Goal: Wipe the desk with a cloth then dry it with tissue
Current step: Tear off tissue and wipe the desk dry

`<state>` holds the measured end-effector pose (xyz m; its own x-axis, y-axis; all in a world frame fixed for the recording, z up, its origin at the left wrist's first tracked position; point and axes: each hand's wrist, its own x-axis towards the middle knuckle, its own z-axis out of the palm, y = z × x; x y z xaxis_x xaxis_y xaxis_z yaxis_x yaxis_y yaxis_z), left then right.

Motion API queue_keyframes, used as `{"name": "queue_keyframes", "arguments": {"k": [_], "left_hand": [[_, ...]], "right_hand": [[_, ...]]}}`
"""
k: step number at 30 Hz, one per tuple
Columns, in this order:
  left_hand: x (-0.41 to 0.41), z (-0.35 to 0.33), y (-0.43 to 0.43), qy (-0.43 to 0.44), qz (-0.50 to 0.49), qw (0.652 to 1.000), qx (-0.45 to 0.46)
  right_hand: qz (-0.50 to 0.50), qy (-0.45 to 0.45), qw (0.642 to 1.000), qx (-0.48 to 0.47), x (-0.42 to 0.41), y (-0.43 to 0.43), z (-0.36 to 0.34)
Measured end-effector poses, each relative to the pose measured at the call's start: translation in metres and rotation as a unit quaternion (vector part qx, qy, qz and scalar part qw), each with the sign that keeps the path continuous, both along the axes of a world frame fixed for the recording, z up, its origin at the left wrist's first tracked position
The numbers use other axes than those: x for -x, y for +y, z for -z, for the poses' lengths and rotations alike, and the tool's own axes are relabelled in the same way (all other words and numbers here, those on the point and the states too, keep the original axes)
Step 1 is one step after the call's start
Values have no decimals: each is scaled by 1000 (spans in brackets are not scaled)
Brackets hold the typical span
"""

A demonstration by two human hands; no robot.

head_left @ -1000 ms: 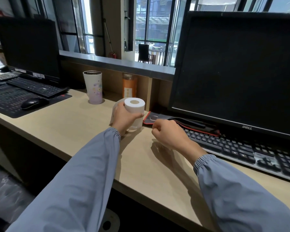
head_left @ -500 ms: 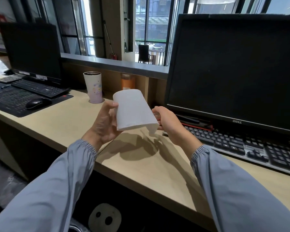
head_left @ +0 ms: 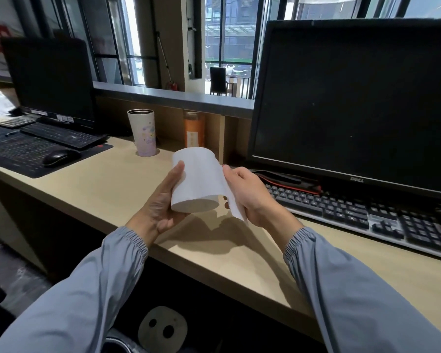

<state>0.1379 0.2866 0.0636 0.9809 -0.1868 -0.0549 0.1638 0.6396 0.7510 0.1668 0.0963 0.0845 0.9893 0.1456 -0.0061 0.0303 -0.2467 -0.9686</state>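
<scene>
A white tissue roll [head_left: 196, 179] is held tilted above the light wooden desk [head_left: 107, 184], in the middle of the view. My left hand [head_left: 163, 200] grips the roll from the left side and underneath. My right hand [head_left: 247, 192] pinches the loose sheet [head_left: 233, 205] that hangs off the roll's right side. A dark cloth with red trim [head_left: 285, 178] lies on the desk behind my right hand, in front of the big monitor.
A large black monitor [head_left: 354, 103] and keyboard [head_left: 362, 215] fill the right. A pale tumbler [head_left: 144, 132] and an orange bottle [head_left: 194, 128] stand at the back. On the left are a second monitor [head_left: 49, 80], keyboard [head_left: 61, 135], mouse [head_left: 60, 157] and black mat.
The roll was lifted off the desk by my left hand and tipped on its side. My right hand came over and took hold of the loose end, now peeled further from the roll.
</scene>
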Motion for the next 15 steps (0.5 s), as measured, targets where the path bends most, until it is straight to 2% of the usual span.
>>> {"name": "queue_keyframes", "arguments": {"k": [5,10,15], "left_hand": [[7,0,2,8,-1,999,-37],[9,0,10,-18,14,998,-63],[13,2,9,-24,83,994,-65]], "right_hand": [[14,-72,997,-6,2,-12,1],[29,-125,992,2,6,-16,2],[56,-200,978,35,13,-16,1]]}}
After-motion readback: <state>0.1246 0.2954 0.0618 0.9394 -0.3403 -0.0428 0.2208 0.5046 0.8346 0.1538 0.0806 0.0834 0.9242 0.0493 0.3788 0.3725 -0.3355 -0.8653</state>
